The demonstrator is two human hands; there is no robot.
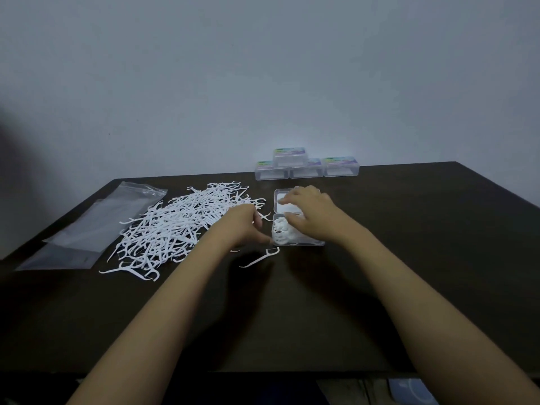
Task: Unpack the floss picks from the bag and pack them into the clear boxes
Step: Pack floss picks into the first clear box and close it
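A clear box [317, 243] lies open at the table's middle, its lid [280, 197] folded back behind it and white floss picks [281, 231] packed inside. My right hand [309, 213] lies over the box and lid with fingers spread, touching the picks. My left hand [244, 226] sits at the box's left wall with curled fingers and its thumb at the near-left corner; what it holds is hidden. A big loose pile of floss picks [175, 226] spreads to the left. One stray pick [261, 258] lies just in front of the box. The clear bag [93, 229] lies flat at far left.
Several closed clear boxes [341, 166] with coloured labels stand at the table's back edge, one stacked on top [290, 155]. The dark table [423, 235] runs bare to the right and toward me. A grey wall rises behind.
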